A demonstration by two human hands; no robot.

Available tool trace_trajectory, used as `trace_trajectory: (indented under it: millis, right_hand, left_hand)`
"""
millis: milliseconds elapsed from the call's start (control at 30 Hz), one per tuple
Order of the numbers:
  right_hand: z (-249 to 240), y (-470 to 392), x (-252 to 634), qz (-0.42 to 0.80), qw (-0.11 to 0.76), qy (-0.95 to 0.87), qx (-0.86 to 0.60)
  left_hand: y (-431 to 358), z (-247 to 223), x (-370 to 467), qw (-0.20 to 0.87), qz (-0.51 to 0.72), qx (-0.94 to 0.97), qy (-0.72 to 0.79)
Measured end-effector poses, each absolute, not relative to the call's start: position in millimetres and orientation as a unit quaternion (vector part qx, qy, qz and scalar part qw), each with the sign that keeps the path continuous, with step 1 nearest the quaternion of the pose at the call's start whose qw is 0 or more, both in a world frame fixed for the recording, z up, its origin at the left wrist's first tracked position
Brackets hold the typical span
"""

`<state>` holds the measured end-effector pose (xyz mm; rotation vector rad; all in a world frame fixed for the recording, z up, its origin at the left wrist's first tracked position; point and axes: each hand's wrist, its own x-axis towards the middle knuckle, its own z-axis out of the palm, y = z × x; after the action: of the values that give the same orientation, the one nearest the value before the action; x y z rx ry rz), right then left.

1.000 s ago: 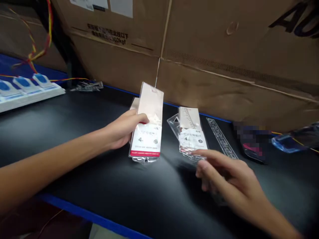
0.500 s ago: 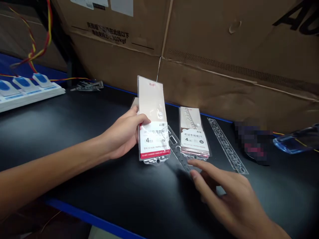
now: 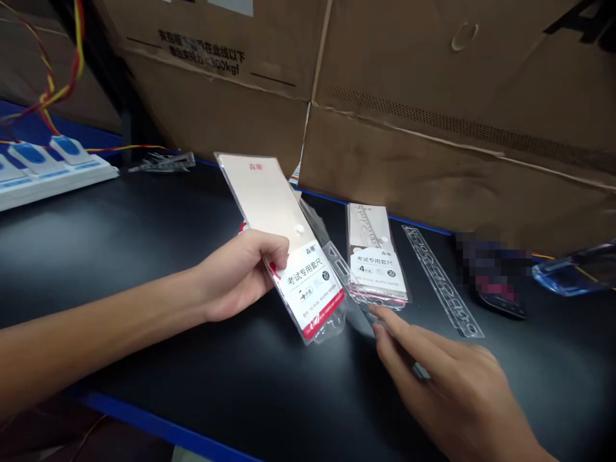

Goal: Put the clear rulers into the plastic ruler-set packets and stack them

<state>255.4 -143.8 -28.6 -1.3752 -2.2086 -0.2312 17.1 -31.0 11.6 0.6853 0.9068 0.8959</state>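
My left hand (image 3: 245,273) grips a clear plastic pouch (image 3: 260,199) with a cream card and a red-edged label, its top tilted to the left. Right of it, the thumb and forefinger of my right hand (image 3: 433,366) pinch the near end of a clear ruler (image 3: 340,264), which slants up behind the pouch. Behind the fingertips, a stack of similar pouches (image 3: 370,256) lies on the black table. Another clear stencil ruler (image 3: 440,279) rests to the right of the stack.
Cardboard boxes (image 3: 409,147) stand along the back of the table (image 3: 158,359). A white power strip (image 3: 58,183) with plugs is at the left, near some metal pieces (image 3: 166,162). Beyond the stencil ruler are a dark blurred object (image 3: 491,276) and a blue transparent item (image 3: 572,273).
The pouch in my left hand has tilted, its top swinging left and its lower end moving right. My right fingers have closed on the ruler.
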Motion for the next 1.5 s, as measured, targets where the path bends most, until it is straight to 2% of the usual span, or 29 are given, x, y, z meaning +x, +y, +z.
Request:
trace_trajectory:
  millis: [167, 467, 1133, 1500]
  right_hand:
    - [-25.9, -142.2, 253.5, 0.008, 0.326, -0.789, -0.520]
    - [-16.2, -145.2, 240.0, 0.283, 0.413, -0.602, -0.622]
    - [-19.3, -143.1, 235.6, 0.310, 0.417, -0.553, -0.652]
    - [-20.9, -139.1, 245.6, 0.423, 0.409, -0.547, -0.595]
  left_hand:
    - [-32.6, 11.3, 17.5, 0.777, 0.358, 0.309, 0.417]
    - [-30.0, 7.2, 12.4, 0.778, 0.350, 0.376, 0.363]
    - [-33.3, 1.1, 9.4, 0.779, 0.302, 0.387, 0.390]
    - [-44.4, 3.7, 7.6, 0.715, 0.209, 0.564, 0.356]
